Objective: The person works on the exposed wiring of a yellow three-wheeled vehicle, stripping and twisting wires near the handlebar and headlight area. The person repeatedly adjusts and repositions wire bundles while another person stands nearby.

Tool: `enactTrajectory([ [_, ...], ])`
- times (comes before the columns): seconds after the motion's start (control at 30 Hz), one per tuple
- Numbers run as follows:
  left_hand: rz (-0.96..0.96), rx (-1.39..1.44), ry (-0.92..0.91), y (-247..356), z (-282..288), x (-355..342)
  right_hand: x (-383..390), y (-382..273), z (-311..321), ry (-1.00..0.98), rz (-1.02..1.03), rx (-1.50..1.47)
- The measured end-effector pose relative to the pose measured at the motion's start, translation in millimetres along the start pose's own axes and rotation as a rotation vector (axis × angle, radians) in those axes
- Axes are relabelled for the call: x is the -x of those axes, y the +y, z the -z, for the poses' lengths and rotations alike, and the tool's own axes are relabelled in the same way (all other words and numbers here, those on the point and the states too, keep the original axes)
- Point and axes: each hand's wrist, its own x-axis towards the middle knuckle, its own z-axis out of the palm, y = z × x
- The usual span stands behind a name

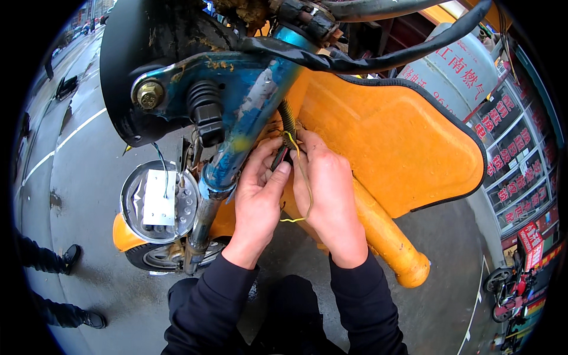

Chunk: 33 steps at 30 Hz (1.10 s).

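Note:
Both hands meet behind the blue front fork tube of a yellow vehicle. My left hand is closed, thumb and fingers pinching a small dark wire connector. Close against it, my right hand has its fingers curled around the wires at the same spot; its fingertips are mostly hidden. A thin yellow-green wire loops down across the right hand's fingers, its loose end below the hands. Above them a ribbed black conduit comes down between the tube and the yellow panel.
A yellow body panel and a thick yellow tube stand at the right. At the left hangs a round headlamp housing above a wheel. A black cable crosses overhead. Another person's legs show at far left; a red motorcycle stands far right.

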Motion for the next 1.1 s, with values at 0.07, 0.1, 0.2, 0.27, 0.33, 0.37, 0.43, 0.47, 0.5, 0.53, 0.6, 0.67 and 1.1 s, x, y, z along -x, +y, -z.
enactTrajectory([
  [0.07, 0.049, -0.010, 0.039, 3.8, 0.7, 1.2, -1.3, 1.0, -5.4, 0.056, -0.074, -0.012],
  [0.1, 0.047, -0.023, 0.069, 4.8, 0.7, 1.7, -4.2, 1.2, -10.0, 0.097, -0.098, -0.024],
  [0.2, 0.099, 0.016, 0.099, 9.3, -1.4, 5.8, -10.5, 11.1, -15.7, 0.220, -0.097, -0.010],
  [0.27, 0.134, 0.056, 0.116, 13.1, -2.8, 7.9, -10.4, 12.4, -16.2, 0.233, -0.101, 0.008],
  [0.33, 0.150, 0.086, 0.149, 16.3, -3.2, 8.4, -8.2, 4.9, -15.0, 0.178, -0.134, 0.016],
  [0.37, 0.148, 0.080, 0.141, 14.9, 0.5, 7.9, -5.6, 1.3, -12.9, 0.170, -0.083, 0.070],
  [0.43, 0.133, 0.067, 0.173, 13.2, -1.0, 6.4, -0.2, -2.9, -10.2, 0.156, 0.016, 0.183],
  [0.47, 0.126, 0.063, 0.185, 12.1, -4.3, 6.1, 0.7, -2.4, -10.2, 0.202, 0.059, 0.188],
  [0.5, 0.107, 0.054, 0.190, 11.6, -7.2, 6.4, 1.2, -2.0, -12.1, 0.247, 0.103, 0.192],
  [0.53, 0.089, 0.046, 0.196, 10.7, -10.2, 6.7, 1.8, -1.0, -13.7, 0.291, 0.148, 0.197],
  [0.6, 0.074, 0.010, 0.181, 6.2, -4.8, 7.9, -1.3, 5.6, -15.5, 0.310, 0.150, 0.138],
  [0.67, 0.076, -0.036, 0.181, 6.1, 0.1, 9.8, -6.8, 15.3, -20.3, 0.337, 0.149, 0.072],
  [1.1, 0.134, 0.131, 0.201, 15.7, 1.6, 23.8, -37.0, 18.0, -33.7, 0.384, -0.163, 0.064],
])
